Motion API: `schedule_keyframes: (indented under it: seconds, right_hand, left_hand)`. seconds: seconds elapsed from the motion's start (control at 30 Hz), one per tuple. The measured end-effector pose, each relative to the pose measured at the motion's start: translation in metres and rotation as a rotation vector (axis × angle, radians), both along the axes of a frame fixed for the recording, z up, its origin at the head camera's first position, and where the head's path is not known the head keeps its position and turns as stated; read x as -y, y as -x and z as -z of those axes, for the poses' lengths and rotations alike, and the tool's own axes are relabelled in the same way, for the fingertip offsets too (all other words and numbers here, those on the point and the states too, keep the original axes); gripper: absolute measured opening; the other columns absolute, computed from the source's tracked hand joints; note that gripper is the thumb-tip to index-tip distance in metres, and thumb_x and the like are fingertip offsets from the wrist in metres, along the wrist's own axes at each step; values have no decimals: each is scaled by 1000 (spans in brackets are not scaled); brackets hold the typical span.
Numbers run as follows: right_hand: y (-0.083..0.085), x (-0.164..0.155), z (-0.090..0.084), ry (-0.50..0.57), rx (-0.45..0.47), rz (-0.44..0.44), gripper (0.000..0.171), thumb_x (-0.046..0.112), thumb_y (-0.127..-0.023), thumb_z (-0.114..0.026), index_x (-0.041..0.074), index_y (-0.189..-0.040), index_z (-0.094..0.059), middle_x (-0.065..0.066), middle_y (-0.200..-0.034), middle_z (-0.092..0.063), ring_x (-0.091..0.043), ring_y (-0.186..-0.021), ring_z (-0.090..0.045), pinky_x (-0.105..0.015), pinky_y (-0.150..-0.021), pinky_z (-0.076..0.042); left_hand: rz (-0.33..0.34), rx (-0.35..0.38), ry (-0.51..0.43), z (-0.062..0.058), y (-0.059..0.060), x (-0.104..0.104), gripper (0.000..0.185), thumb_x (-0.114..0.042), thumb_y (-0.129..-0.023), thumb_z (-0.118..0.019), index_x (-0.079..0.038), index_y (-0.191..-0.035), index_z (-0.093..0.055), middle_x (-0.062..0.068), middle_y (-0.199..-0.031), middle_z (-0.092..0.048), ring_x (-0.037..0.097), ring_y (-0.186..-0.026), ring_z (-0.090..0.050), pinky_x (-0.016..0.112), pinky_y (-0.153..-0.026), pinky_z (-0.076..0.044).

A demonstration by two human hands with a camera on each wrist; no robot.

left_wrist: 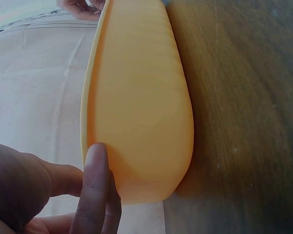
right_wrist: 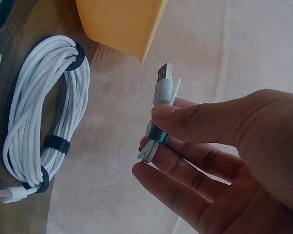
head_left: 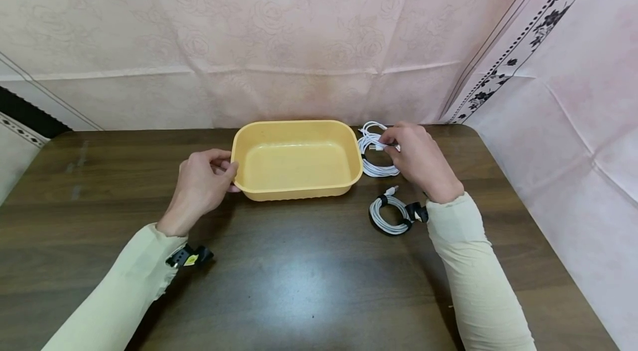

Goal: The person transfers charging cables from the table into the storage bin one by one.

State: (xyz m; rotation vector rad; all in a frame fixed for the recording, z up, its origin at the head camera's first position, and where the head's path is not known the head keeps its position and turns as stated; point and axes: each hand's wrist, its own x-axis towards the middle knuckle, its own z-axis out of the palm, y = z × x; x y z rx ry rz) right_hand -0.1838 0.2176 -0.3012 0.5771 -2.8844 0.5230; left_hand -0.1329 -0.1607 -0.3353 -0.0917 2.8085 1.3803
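My left hand grips the left end of a yellow plastic tub, its thumb and fingers at the rim in the left wrist view. The tub stands upright on the table with nothing in it. Beyond its right end, my right hand pinches a small bundled white USB cable between thumb and fingers. A green tie wraps that bundle, and its metal plug points toward the tub. Beside the held cable lies a large white cable coil bound with black straps. Nearer the front is a smaller pale cable coil with black ties.
The brown wooden table carries everything. Behind it hangs a pink floral cloth, close to the tub's back side. Another cloth with a black flower border hangs at the right. Camera straps sit on both wrists.
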Motion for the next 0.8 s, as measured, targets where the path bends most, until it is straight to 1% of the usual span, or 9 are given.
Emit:
schedule_keyframes:
  seconds: [0.2,0.37,0.5,0.63,0.8]
  right_hand:
    - [1,2,1,-10,10,1,17,-2,-93,-65,2,-104,-77,-14,-107,-72,-34,-105,-67,-51,-93,-55]
    - [1,3,1,-15,-7,-5,17,-3,-92,-65,2,-103,-77,-14,-106,-72,-34,-103,-67,-51,-92,-55]
    - [0,3,0,-10,-12,-6,16,-3,-92,-65,1,-103,-76,-14,-106,-71,-33,-102,-67,-50,-91,-56]
    - [-1,4,0,-8,-20,-11,16,-4,-92,-65,1,-103,-76,-14,-105,-71,-32,-102,-67,-50,-91,-56]
    - [-2,5,-2,-6,-26,-17,17,-4,-92,-64,1,-103,-76,-14,-105,-70,-33,-101,-67,-49,-91,-56]
  left_hand:
    - [2,-4,1,0,0,0,36,-15,-101,-61,5,-130,-62,21,-103,-67,13,-68,-71,22,-60,-63]
    - [4,-16,9,0,0,0,35,-16,-101,-61,5,-129,-63,20,-102,-67,14,-68,-71,18,-57,-60]
    - [4,-10,10,0,1,0,35,-15,-101,-61,5,-129,-62,20,-102,-67,14,-68,-71,18,-57,-60]
    - [5,3,9,-1,1,0,35,-15,-102,-60,5,-131,-61,20,-103,-66,14,-68,-71,19,-58,-61]
    - [10,10,3,-1,0,0,36,-15,-102,-60,5,-132,-61,21,-103,-65,13,-68,-71,26,-63,-65]
